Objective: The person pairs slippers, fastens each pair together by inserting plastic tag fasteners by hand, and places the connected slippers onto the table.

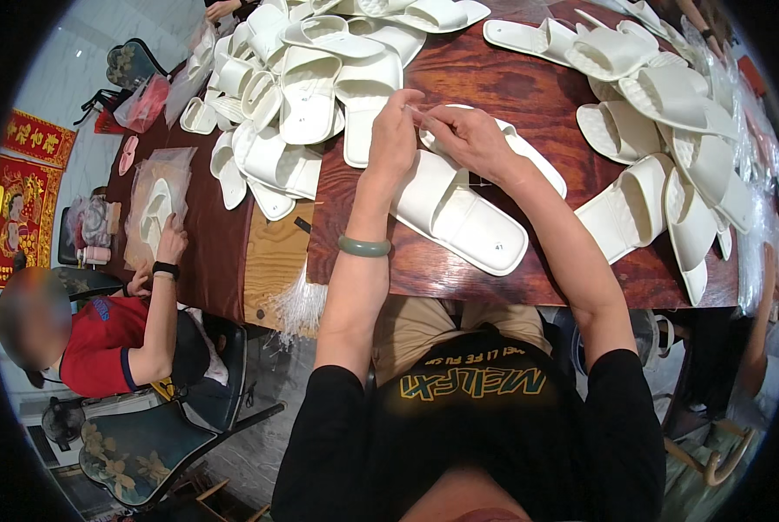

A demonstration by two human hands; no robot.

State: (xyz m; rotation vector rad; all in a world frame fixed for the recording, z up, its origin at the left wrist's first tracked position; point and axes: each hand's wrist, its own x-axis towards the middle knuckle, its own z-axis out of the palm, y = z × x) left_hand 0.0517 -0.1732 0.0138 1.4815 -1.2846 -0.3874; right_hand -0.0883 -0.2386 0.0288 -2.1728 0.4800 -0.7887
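Leftmost: co-worker (pixel 124 344) in red top, seated, one hand (pixel 172 242) resting on a bagged slipper (pixel 156 209) at the table's (pixel 511 96) left edge. Next, bundle of thin clear ties (pixel 301 304) lying on a lighter wooden board (pixel 276 261) beside the dark tabletop. Above, large heap of white slippers (pixel 294 78), stacked loosely, some overlapping.

Centre: left hand (pixel 392 139), green bangle (pixel 363 247) on wrist, raised over table, fingers pinched closed on a thin clear tie (pixel 417 111). Right hand (pixel 468 139) just beside, fingertips closed on same tie; exact hold too small to tell. Directly below both hands: pair of white slippers (pixel 459 209) lying flat on table, soles down, toes toward body, the two touching side by side. Hands above pair's heel end, right wrist over it.

Right: second heap of slippers (pixel 659 113), several tilted on edge, reaching table's right rim.
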